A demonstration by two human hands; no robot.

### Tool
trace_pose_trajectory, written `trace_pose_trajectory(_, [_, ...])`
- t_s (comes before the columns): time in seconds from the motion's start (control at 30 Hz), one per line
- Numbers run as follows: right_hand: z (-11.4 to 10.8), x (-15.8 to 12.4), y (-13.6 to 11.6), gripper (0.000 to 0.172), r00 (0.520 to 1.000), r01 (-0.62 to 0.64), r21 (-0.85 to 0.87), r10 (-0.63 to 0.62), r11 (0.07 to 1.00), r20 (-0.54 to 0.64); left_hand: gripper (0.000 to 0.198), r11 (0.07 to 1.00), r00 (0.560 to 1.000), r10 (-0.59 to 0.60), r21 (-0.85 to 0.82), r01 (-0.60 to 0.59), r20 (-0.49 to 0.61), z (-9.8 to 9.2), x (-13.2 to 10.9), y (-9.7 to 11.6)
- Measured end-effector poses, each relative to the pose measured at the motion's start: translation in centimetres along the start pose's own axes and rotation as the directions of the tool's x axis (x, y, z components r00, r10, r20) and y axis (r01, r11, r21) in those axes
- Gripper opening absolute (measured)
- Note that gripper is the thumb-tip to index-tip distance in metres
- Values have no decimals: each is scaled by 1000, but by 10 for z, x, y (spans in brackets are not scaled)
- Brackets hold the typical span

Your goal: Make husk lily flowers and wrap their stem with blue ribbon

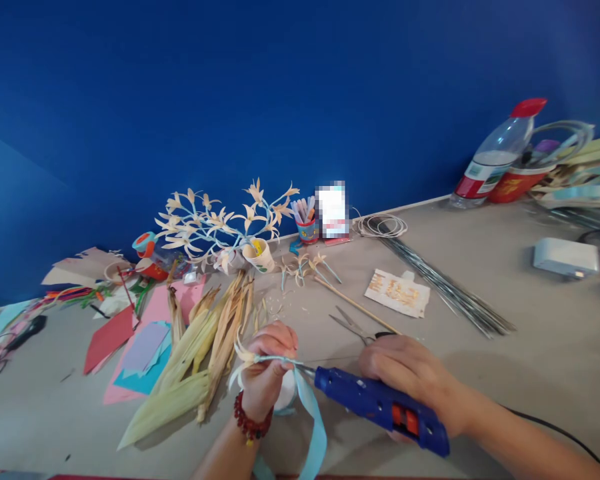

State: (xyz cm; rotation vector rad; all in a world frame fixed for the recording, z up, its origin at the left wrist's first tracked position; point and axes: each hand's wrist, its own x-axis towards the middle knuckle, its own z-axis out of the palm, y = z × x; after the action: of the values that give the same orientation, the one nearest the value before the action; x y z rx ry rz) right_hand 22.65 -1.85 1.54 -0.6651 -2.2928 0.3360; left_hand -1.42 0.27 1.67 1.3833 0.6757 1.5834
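Between the fingers of my left hand [267,360] is the stem of a pale corn-husk flower [244,360], its petals pointing left. A light blue paper strip [314,427] runs from the stem and hangs down in a loop. My right hand [413,370] is wrapped round a blue hot glue gun [365,397] with a red-orange panel. The gun's metal nozzle meets or nearly meets the stem beside my left fingertips. Partly behind my left hand is a white roll [286,393]. Scissors [353,325] lie just beyond my right hand, their handles partly covered.
Corn husks [195,353] and coloured paper [145,350] lie left. Finished flowers stand in a paper cup [259,255] at the back. A thin stick [355,303], metal wires [440,280], a glue-marked paper [397,293], a plastic bottle [495,163] and a white box [565,257] occupy the right.
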Motion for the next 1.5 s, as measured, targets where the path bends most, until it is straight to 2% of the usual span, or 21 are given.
trace_pose_trajectory(0.13, [1,-1,2,43,1000,0,27,0,1000,4,13,1000,1000,-17,25,17,-9,-3,-3,-1])
trace_pose_trajectory(0.33, [1,-2,2,41,999,-9,-1,9,1000,33,21,997,998,-17,70,21,-62,-4,-3,-1])
trace_pose_trajectory(0.63, [1,-3,2,32,999,-20,-14,20,1000,38,16,1000,999,10,14,-9,-44,2,0,1])
trace_pose_trajectory(0.77, [0,-3,2,32,999,-11,-18,12,1000,50,17,1000,998,7,19,-6,-62,1,-1,1])
trace_pose_trajectory(0.87, [-3,1,0,32,1000,11,-13,-11,1000,15,18,1000,998,7,12,-7,-66,2,0,2])
trace_pose_trajectory(1.1, [-16,15,-9,31,999,44,-9,-44,999,16,18,999,999,10,-40,-12,-39,3,0,2])
trace_pose_trajectory(1.5, [-14,16,-7,36,999,47,3,-47,999,-13,15,996,999,-14,-92,10,-36,4,1,2])
